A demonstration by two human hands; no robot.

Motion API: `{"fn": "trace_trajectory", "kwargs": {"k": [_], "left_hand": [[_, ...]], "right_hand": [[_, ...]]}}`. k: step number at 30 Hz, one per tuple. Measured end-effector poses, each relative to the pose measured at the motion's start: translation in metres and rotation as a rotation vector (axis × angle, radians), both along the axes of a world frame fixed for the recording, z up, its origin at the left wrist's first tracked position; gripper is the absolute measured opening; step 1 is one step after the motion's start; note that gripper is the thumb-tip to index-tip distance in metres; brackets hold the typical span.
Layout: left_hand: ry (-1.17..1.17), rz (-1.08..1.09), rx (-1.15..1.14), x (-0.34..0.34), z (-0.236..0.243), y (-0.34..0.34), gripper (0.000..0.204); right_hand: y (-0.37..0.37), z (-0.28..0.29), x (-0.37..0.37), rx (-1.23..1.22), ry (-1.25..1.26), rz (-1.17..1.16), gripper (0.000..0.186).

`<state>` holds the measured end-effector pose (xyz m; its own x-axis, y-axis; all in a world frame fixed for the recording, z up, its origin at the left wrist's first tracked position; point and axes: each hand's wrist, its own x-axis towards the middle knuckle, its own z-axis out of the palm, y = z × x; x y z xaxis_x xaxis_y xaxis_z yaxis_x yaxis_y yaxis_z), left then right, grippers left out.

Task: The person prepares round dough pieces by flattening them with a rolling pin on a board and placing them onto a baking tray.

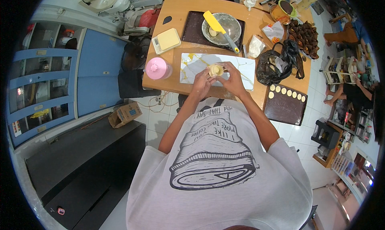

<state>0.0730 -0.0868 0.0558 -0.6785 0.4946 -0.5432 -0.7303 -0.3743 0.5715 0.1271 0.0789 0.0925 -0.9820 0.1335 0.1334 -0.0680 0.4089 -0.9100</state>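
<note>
Above the white marble-patterned board (244,71), a small round piece of pale dough (215,70) is held between both hands. My left hand (203,82) grips it from the left with curled fingers. On the other side my right hand (232,79) closes its thumb and fingers around the dough's edge. Beyond the board, a metal bowl (232,24) dusted with flour holds a lump of dough (213,31), and a yellow spatula (215,23) lies across its rim. Several flat dough discs (283,90) line the far end of a dark baking tray (284,111) at the right.
A dark tray (191,31) lies under the bowl. Left of the board are a kitchen scale (166,41) and a pink lidded container (157,68). To the right, a black plastic bag (268,71) stands near brown paper cups (303,36). Other people sit at the far right.
</note>
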Motion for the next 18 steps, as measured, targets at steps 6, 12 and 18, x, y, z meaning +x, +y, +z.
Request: {"fn": "trace_trajectory", "kwargs": {"k": [6,12,18], "left_hand": [[-0.033,0.003,0.015,0.001,0.001,0.001,0.044],[-0.051,0.016,-0.010,0.002,0.001,0.003,0.041],[-0.078,0.051,0.032,0.001,0.004,0.005,0.041]], "right_hand": [[-0.001,0.002,0.003,-0.129,-0.019,-0.028,0.047],[0.000,-0.007,0.007,-0.269,-0.098,-0.038,0.045],[0.000,-0.019,0.009,-0.457,-0.146,-0.097,0.049]]}}
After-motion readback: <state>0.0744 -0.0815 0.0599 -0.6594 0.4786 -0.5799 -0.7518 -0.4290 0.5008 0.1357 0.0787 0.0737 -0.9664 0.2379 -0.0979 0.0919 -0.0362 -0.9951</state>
